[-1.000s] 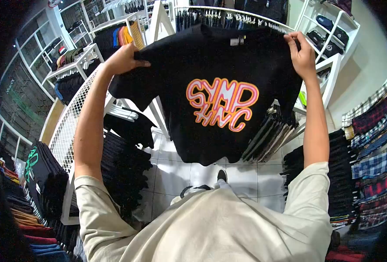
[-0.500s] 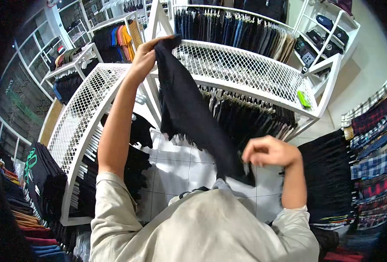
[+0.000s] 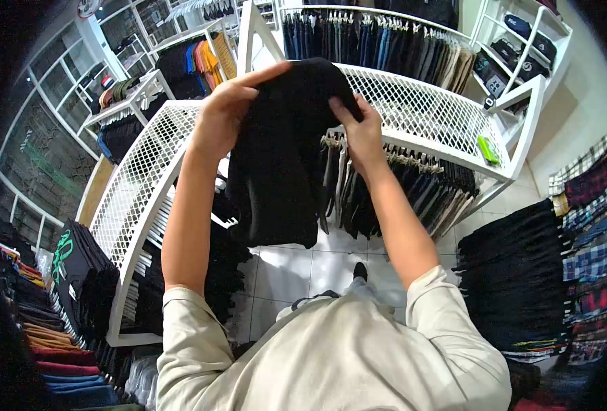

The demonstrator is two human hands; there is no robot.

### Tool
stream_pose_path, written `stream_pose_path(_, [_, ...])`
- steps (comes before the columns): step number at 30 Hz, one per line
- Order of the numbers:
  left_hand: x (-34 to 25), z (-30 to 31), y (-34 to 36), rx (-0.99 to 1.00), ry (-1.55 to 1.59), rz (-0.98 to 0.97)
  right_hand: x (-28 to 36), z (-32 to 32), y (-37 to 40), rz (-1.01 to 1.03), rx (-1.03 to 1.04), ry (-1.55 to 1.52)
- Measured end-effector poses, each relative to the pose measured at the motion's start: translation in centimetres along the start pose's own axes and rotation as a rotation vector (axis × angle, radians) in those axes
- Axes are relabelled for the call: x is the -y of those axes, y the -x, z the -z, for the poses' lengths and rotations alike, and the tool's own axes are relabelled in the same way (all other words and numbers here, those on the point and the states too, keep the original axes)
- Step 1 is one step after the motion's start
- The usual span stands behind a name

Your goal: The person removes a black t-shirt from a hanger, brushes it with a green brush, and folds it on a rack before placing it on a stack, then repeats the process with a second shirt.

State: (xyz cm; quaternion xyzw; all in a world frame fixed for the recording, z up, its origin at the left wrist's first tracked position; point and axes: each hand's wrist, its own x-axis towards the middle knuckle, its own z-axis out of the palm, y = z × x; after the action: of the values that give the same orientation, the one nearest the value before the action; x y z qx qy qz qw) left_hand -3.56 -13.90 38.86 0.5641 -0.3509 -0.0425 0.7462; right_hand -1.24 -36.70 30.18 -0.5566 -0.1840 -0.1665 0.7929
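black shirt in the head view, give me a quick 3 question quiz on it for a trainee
1. True or false: the black shirt lies flat on the white mesh shelf.
2. Which grips the shirt? A) only the left hand B) only the right hand C) both hands
3. Fill in: the small item lying near the right end of the mesh shelf is ___ in colour.

Key
1. False: it is held up in front of the shelf and hangs down from the hands.
2. C
3. green
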Motion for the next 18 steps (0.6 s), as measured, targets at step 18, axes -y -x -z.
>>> stream_pose_path(18, [5.0,-3.9,-2.6,-0.349,-0.211,0.208,-2.7,7.8,4.4,-0.010,0.324,0.338])
